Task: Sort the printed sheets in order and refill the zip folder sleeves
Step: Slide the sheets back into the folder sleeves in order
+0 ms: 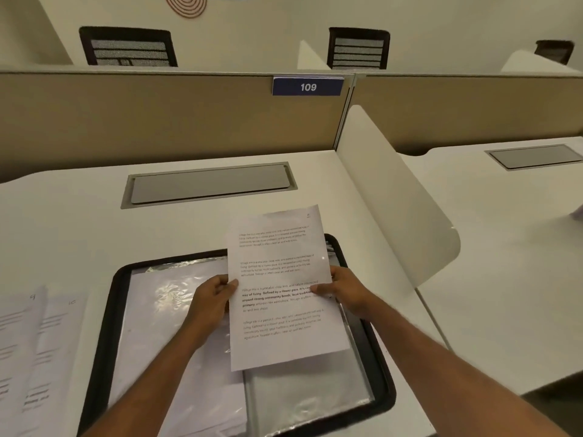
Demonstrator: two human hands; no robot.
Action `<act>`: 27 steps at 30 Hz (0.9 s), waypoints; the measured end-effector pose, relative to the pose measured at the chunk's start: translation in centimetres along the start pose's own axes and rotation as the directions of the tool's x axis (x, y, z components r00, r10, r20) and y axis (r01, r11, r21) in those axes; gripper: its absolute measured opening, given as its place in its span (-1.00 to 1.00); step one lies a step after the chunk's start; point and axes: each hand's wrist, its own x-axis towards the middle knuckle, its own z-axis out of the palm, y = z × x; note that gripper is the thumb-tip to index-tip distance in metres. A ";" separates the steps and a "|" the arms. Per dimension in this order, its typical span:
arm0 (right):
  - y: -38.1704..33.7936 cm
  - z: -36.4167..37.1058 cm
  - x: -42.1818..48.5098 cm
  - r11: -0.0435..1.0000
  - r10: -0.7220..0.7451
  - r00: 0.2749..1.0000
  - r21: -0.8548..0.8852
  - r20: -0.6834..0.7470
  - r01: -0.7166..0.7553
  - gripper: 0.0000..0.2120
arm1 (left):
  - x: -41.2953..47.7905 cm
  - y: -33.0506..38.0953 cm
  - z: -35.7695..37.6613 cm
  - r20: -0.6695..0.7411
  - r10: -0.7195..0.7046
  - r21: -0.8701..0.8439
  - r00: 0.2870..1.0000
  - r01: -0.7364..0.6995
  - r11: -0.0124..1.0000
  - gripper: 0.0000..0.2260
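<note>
Sign (307, 87) on the tan partition reads "109", white on blue. Printed sheet (284, 339) carries four short blocks of text. The third block is partly bold, with "way of living. Defined by a slower pace" and "around strong community bonds" readable; the rest is too small to make out. A small handwritten mark sits in its top right corner, not legible.

The sheet is white, portrait, flat and uncreased, tilted slightly. It is held in the air over the right half of the zip folder (104, 326), with its top edge reaching past the folder's far rim.

The folder is black-edged and lies open flat on the white desk (79, 216). The left sleeve (164, 310) is glossy plastic with white paper inside. The right sleeve (309, 395) is see-through and wrinkled.

More printed sheets (38, 357) lie fanned at the desk's left edge, with handwritten corner marks that look like "9" and "10".

Left hand (214, 298) pinches the sheet's left edge, thumb on the front and fingers curled behind. Right hand (344, 291) pinches the right edge the same way, thumb across the bold lines. Both forearms reach in from below, over the folder.
</note>
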 end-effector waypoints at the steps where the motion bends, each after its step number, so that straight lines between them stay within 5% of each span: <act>1: -0.4 -0.4 0.3 1.000 -0.006 1.000 0.009 0.002 0.006 -0.70 | 0.3 0.4 0.2 -0.011 0.009 -0.007 1.000 -0.009 1.000 -0.84; 5: -1.9 -2.4 1.4 0.995 -0.023 1.000 0.095 -0.001 0.023 -0.71 | 2.2 1.2 1.4 -0.150 0.030 -0.038 0.988 -0.036 0.999 -0.80; 8: -2.9 -4.1 2.7 0.986 -0.026 0.999 0.164 -0.037 0.032 -0.70 | 3.1 0.7 2.0 -0.182 0.219 0.244 0.958 -0.172 0.954 -0.80; 12: -4.6 -5.6 4.9 0.964 -0.047 0.990 0.255 -0.137 0.081 -0.72 | 3.3 0.3 3.0 0.044 0.450 0.720 0.892 -0.341 0.605 -0.79; 14: -5.5 -5.9 5.9 0.947 -0.063 0.980 0.298 -0.190 0.119 -0.74 | 4.1 -0.4 3.8 0.162 0.474 0.856 0.865 -0.362 0.368 -0.69; 16: -6.4 -6.0 6.9 0.929 -0.086 0.971 0.335 -0.222 0.159 -0.73 | 4.8 -1.4 4.5 0.221 0.426 0.900 0.877 -0.352 0.258 -0.52; 27: -8.5 -4.8 11.0 0.881 -0.146 0.942 0.394 -0.301 0.263 -0.63 | 5.4 -2.7 5.1 0.181 0.404 0.928 0.897 -0.292 0.232 -0.41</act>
